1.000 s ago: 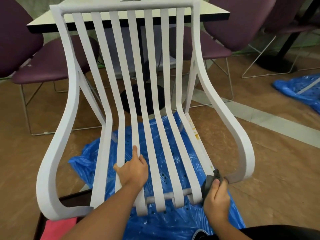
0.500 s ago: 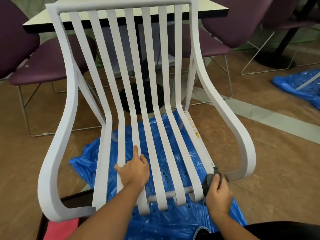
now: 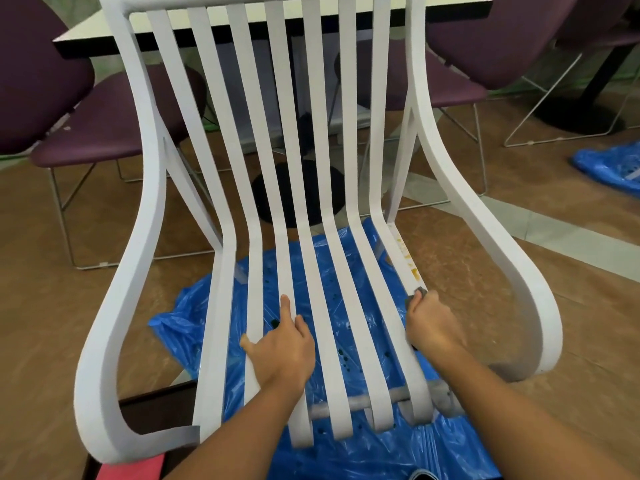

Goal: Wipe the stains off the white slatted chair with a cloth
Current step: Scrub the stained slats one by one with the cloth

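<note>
The white slatted chair (image 3: pixel 138 216) fills the view, facing me, standing on a blue plastic sheet (image 3: pixel 349 448). Yellow-orange stains (image 3: pixel 407 259) mark the rightmost seat slat. My right hand (image 3: pixel 431 323) grips a dark grey cloth (image 3: pixel 417 295) and holds it against that slat just below the stains; only a small bit of cloth shows past my fingers. My left hand (image 3: pixel 282 348) rests on the middle seat slats, fingers curled over the edges of two slats, thumb lying along one.
Behind the chair stands a table (image 3: pixel 86 39) with a black base, flanked by purple wire-legged chairs (image 3: pixel 104 133) left and right. Another blue sheet (image 3: pixel 609 168) lies on the brown floor at the far right. A pink item (image 3: pixel 128 471) sits at the bottom left.
My right hand has slid the cloth up the rightmost slat from the seat's front corner to just below the stains. My left hand stays on the middle slats. The view has moved closer.
</note>
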Demonstrator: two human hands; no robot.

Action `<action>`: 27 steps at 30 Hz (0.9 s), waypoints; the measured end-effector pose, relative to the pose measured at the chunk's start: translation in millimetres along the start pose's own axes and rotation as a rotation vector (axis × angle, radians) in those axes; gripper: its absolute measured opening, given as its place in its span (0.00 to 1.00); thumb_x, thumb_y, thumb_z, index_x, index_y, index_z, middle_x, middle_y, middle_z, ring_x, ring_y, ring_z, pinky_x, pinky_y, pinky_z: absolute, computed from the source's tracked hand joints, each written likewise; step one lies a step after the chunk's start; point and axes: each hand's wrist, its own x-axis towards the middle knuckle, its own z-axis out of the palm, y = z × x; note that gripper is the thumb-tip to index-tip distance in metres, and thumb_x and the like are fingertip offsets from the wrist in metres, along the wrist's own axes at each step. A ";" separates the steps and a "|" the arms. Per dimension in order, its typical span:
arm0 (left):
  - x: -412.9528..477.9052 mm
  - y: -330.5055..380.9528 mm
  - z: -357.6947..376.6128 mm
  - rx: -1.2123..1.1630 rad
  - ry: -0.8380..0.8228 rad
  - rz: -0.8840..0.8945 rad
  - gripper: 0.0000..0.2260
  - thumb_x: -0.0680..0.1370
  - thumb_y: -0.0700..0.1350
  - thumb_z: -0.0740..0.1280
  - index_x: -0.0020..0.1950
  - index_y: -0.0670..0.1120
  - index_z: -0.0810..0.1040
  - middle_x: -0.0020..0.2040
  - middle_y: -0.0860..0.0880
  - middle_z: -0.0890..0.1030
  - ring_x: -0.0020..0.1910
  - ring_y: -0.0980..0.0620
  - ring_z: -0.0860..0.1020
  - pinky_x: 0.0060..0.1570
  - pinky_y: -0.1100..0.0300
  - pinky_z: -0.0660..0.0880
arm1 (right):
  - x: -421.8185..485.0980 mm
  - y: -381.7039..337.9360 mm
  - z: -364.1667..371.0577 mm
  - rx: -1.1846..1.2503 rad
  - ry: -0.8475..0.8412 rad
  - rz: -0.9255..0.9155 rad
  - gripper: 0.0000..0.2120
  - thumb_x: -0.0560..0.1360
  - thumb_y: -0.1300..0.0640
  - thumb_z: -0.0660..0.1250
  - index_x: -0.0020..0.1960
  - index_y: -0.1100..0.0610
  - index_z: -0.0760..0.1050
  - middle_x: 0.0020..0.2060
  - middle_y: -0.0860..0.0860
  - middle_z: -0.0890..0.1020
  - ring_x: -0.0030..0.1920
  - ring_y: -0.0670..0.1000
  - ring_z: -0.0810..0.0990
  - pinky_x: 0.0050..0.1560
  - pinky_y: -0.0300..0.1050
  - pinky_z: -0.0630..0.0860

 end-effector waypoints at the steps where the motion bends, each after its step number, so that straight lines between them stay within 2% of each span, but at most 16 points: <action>1: -0.1 0.4 -0.1 0.004 -0.005 0.000 0.24 0.86 0.55 0.45 0.83 0.56 0.48 0.28 0.53 0.77 0.34 0.57 0.76 0.75 0.41 0.52 | 11.4 -8.5 1.1 -0.005 0.002 -0.014 0.22 0.83 0.44 0.43 0.56 0.56 0.70 0.48 0.57 0.81 0.47 0.60 0.80 0.48 0.53 0.76; 4: 0.0 1.0 -0.1 0.009 -0.012 -0.003 0.24 0.86 0.55 0.45 0.82 0.57 0.47 0.28 0.53 0.76 0.34 0.58 0.75 0.75 0.41 0.50 | 48.3 -35.9 7.0 -0.011 -0.015 -0.037 0.21 0.84 0.46 0.44 0.58 0.58 0.70 0.53 0.61 0.81 0.53 0.64 0.80 0.50 0.54 0.72; 10: 1.0 2.6 -2.3 -0.010 -0.050 -0.031 0.24 0.85 0.56 0.44 0.82 0.58 0.46 0.28 0.53 0.78 0.35 0.60 0.76 0.76 0.41 0.48 | 112.4 -79.7 19.8 -0.015 -0.040 -0.117 0.15 0.83 0.48 0.46 0.52 0.55 0.68 0.54 0.60 0.81 0.55 0.64 0.79 0.55 0.56 0.73; 16: 2.8 10.4 -9.5 0.014 -0.071 -0.049 0.24 0.85 0.56 0.44 0.82 0.59 0.44 0.29 0.54 0.77 0.34 0.63 0.72 0.77 0.42 0.50 | 162.9 -114.2 27.4 -0.107 -0.058 -0.197 0.15 0.83 0.52 0.50 0.60 0.58 0.72 0.57 0.58 0.80 0.56 0.62 0.80 0.56 0.55 0.76; 21: 8.2 10.2 -6.7 0.003 -0.074 -0.056 0.24 0.85 0.57 0.43 0.82 0.60 0.43 0.29 0.54 0.78 0.35 0.63 0.74 0.75 0.43 0.49 | 191.9 -129.8 34.9 -0.031 -0.068 -0.189 0.19 0.83 0.46 0.45 0.59 0.56 0.69 0.57 0.60 0.80 0.57 0.63 0.78 0.51 0.53 0.69; 27: 6.5 10.8 -7.5 0.002 -0.079 -0.062 0.24 0.85 0.57 0.43 0.82 0.59 0.44 0.29 0.54 0.78 0.35 0.63 0.74 0.76 0.43 0.50 | 187.0 -122.8 36.5 -0.069 -0.091 -0.205 0.21 0.83 0.42 0.44 0.59 0.56 0.67 0.59 0.60 0.79 0.58 0.64 0.78 0.54 0.56 0.71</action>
